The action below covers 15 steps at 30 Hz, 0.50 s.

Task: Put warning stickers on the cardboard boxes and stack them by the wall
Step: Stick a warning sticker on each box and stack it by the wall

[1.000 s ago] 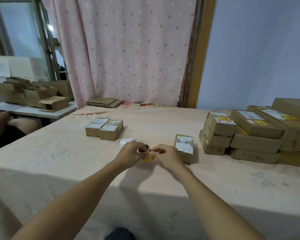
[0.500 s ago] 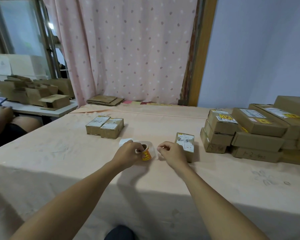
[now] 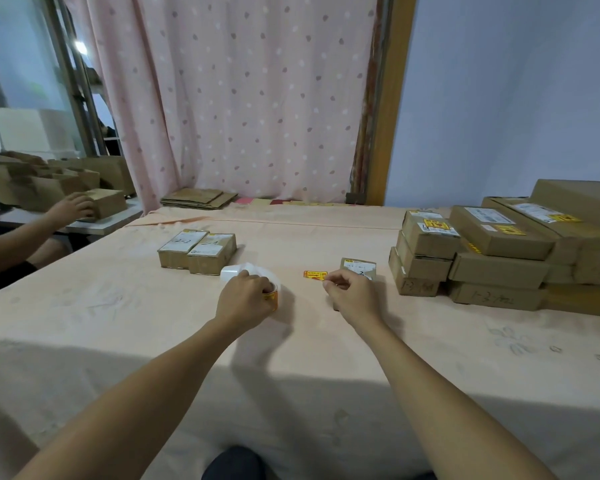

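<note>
My left hand [image 3: 245, 295] grips the sticker roll [image 3: 272, 296] on the table, a white strip of backing paper [image 3: 238, 270] trailing behind it. My right hand [image 3: 352, 295] pinches one end of a yellow and red warning sticker [image 3: 314, 275], which sticks out to the left of the fingers. Just behind that hand a small cardboard box [image 3: 359, 267] with a white label stands on the table, partly hidden. Two small boxes [image 3: 197, 251] sit side by side further left. By the blue wall at the right is a stack of stickered boxes [image 3: 499, 251].
The table [image 3: 118, 323] has a peach cloth. Flat cardboard sheets [image 3: 198, 197] lie at its far edge under the pink curtain. At the left another person's hand [image 3: 70, 208] rests on a box on a neighbouring white table with several open boxes.
My right hand has pulled away to the right from the roll, and a peeled sticker now hangs from its fingers. At the left, another person's hand has reached onto a box.
</note>
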### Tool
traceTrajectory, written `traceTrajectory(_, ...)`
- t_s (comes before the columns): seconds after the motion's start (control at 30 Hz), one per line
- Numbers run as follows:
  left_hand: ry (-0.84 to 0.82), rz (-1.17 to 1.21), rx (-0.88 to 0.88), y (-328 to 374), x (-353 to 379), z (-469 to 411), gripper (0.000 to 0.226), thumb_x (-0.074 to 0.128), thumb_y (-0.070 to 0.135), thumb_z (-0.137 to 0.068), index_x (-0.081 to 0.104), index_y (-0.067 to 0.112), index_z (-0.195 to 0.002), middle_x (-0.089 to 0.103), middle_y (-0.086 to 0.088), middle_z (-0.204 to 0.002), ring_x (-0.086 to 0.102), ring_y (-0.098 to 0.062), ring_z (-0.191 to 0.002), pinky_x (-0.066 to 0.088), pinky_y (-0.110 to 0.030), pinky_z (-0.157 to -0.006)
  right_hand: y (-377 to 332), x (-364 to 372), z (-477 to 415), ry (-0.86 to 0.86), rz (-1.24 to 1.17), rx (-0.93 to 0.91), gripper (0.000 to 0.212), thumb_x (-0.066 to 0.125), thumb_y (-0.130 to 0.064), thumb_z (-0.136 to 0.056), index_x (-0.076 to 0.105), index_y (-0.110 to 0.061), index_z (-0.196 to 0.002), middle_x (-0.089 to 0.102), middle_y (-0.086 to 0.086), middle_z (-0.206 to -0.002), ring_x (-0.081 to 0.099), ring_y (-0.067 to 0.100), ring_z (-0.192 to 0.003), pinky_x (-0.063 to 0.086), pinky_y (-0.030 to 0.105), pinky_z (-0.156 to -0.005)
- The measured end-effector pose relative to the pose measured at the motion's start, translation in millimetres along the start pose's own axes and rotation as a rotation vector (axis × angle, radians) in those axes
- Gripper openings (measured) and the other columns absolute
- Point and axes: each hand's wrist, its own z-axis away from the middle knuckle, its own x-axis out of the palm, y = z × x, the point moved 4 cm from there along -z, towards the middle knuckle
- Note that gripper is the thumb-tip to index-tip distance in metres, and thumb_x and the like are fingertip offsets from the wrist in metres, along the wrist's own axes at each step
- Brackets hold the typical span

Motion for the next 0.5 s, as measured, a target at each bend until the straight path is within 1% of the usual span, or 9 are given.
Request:
traceTrajectory(0.07, 0.008, 0.069, -0.071, 0.0, 1.2, -0.8, 0.012, 0.06, 0.027, -0.073, 0.067, 0.019, -0.067, 0.06, 0.005, -0.07, 0.046, -0.017, -0.084, 0.037, -0.03, -0.053, -1.1, -6.1, -0.8, 0.018, -0.046, 0.02, 0.018, 0.07, -0.01, -0.088, 0.073, -0.027, -0.085, 0.073, -0.006, -0.085, 0.064, 0.011, -0.076, 0.051, 0.018, -0.069)
traceTrajectory(0.1, 0.02, 0.103, -0.101, -0.4, 1.4, -1.6, 0.013, 0.06, 0.028, -0.073, 0.066, 0.02, -0.065, 0.058, 0.006, -0.069, 0.046, -0.016, -0.084, 0.033, -0.028, -0.052, -1.8, -9.7, -1.3, 0.031, -0.062, 0.027, 0.015, 0.07, -0.008, -0.088, 0.074, -0.023, -0.087, 0.073, -0.006, -0.087, 0.065, 0.011, -0.08, 0.049, 0.014, -0.068)
traceTrajectory(0.13, 0.045, 0.124, -0.112, -0.2, 1.2, -2.9, 0.015, 0.059, 0.03, -0.075, 0.066, 0.021, -0.065, 0.058, 0.007, -0.07, 0.047, -0.015, -0.084, 0.033, -0.027, -0.053, -1.3, -12.7, -2.1, 0.042, -0.082, 0.037, 0.013, 0.07, -0.008, -0.088, 0.075, -0.021, -0.087, 0.074, -0.007, -0.088, 0.066, 0.012, -0.084, 0.049, 0.015, -0.069)
traceTrajectory(0.17, 0.073, 0.138, -0.116, 0.8, 0.8, -4.0, 0.016, 0.059, 0.03, -0.077, 0.066, 0.021, -0.066, 0.058, 0.008, -0.072, 0.048, -0.014, -0.085, 0.035, -0.027, -0.055, 0.4, -15.6, -3.1, 0.052, -0.1, 0.046, 0.011, 0.071, -0.011, -0.088, 0.075, -0.02, -0.086, 0.074, -0.009, -0.087, 0.068, 0.012, -0.086, 0.05, 0.019, -0.072)
traceTrajectory(0.23, 0.105, 0.188, -0.119, 6.3, 1.0, -7.6, 0.015, 0.058, 0.028, -0.082, 0.066, 0.02, -0.072, 0.059, 0.009, -0.076, 0.05, -0.015, -0.088, 0.041, -0.032, -0.06, 3.9, -21.4, -5.3, 0.086, -0.132, 0.059, 0.01, 0.072, -0.015, -0.089, 0.075, -0.02, -0.082, 0.075, -0.007, -0.085, 0.072, 0.016, -0.087, 0.052, 0.027, -0.074)
traceTrajectory(0.3, 0.089, 0.3, -0.119, 18.2, 4.1, -12.1, 0.013, 0.057, 0.025, -0.084, 0.066, 0.022, -0.076, 0.063, 0.011, -0.08, 0.054, -0.015, -0.089, 0.046, -0.033, -0.067, 7.3, -26.4, -8.0, 0.108, -0.141, 0.067, 0.011, 0.072, -0.013, -0.09, 0.073, -0.02, -0.081, 0.075, -0.003, -0.086, 0.074, 0.021, -0.087, 0.055, 0.031, -0.075)
traceTrajectory(0.37, 0.061, 0.409, -0.123, 34.2, 7.8, -17.3, 0.013, 0.057, 0.024, -0.086, 0.068, 0.024, -0.079, 0.065, 0.014, -0.083, 0.059, -0.015, -0.088, 0.05, -0.036, -0.072, 9.2, -30.5, -10.4, 0.116, -0.139, 0.061, 0.01, 0.072, -0.01, -0.089, 0.071, -0.018, -0.083, 0.073, -0.003, -0.086, 0.073, 0.02, -0.086, 0.057, 0.034, -0.079)
traceTrajectory(0.43, 0.05, 0.488, -0.146, 52.4, 13.5, -23.6, 0.014, 0.058, 0.023, -0.089, 0.072, 0.022, -0.084, 0.067, 0.015, -0.085, 0.059, -0.012, -0.091, 0.047, -0.031, -0.072, 8.7, -36.0, -11.7, 0.124, -0.126, 0.046, 0.011, 0.075, -0.009, -0.086, 0.071, -0.02, -0.085, 0.071, -0.005, -0.086, 0.07, 0.019, -0.085, 0.059, 0.035, -0.079)
traceTrajectory(0.5, 0.04, 0.619, -0.183, 70.1, 20.5, -29.2, 0.014, 0.061, 0.022, -0.091, 0.074, 0.02, -0.088, 0.069, 0.013, -0.088, 0.061, -0.01, -0.091, 0.043, -0.025, -0.07, 11.2, -42.1, -13.2, 0.122, -0.116, 0.035, 0.016, 0.077, -0.011, -0.083, 0.07, -0.025, -0.086, 0.072, -0.004, -0.087, 0.071, 0.018, -0.086, 0.061, 0.039, -0.081)
